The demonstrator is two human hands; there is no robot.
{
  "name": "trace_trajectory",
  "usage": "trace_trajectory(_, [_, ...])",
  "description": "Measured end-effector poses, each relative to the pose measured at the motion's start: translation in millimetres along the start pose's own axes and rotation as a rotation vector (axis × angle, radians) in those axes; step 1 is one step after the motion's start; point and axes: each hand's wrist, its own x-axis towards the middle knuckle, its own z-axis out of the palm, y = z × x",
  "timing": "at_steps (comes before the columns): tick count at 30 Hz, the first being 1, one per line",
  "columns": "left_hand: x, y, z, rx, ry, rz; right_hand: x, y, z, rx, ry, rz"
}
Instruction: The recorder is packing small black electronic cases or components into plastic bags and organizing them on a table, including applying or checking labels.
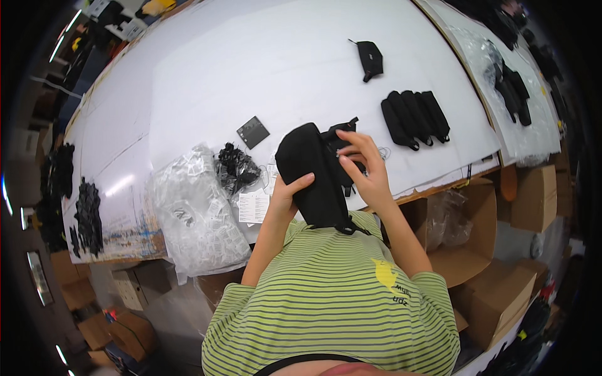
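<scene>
A black fabric pouch (pixel 308 169) is held up in front of my body, above the near edge of the white table. My left hand (pixel 290 195) grips its left side, thumb laid across the front. At the pouch's right side, my right hand (pixel 369 168) has its thumb and a finger brought together in a pinch. Whatever lies between those fingertips is too small to make out. Behind that hand, more black pouches with a strap loop (pixel 342 128) lie on the table, partly hidden. A white printed sheet (pixel 253 208) rests left of my left wrist.
Left on the table (pixel 251 56) sit a clear bag of small white packets (pixel 197 219), a bag of black pieces (pixel 235 168) and a dark square card (pixel 253 131). Several black pouches (pixel 415 119) lie rowed at right, a single pouch (pixel 370 61) beyond. Cardboard boxes (pixel 467 250) stand below right.
</scene>
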Motion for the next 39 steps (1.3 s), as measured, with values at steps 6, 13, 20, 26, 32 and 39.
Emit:
trace_trajectory(6, [-2, -2, 16, 0.093, -0.032, -0.089, 20, -12, -6, -0.316, -0.001, 0.014])
trace_trajectory(13, [5, -9, 19, 0.031, 0.088, -0.040, 6, -18, -11, -0.453, -0.053, -0.146])
trace_trajectory(20, [18, 3, -1, -0.145, 0.075, -0.063, -20, -39, -12, -0.284, -0.388, 0.060])
trace_trajectory(26, [13, 2, 2, -0.098, 0.024, -0.035, -21, -40, -17, -0.303, -0.416, 0.004])
trace_trajectory(32, [7, 13, 10, 0.144, -0.010, -0.104, -15, -53, -16, -0.343, -0.303, 0.011])
trace_trajectory(39, [17, 15, -4, -0.088, 0.005, -0.106, -30, -53, -10, -0.198, -0.556, 0.086])
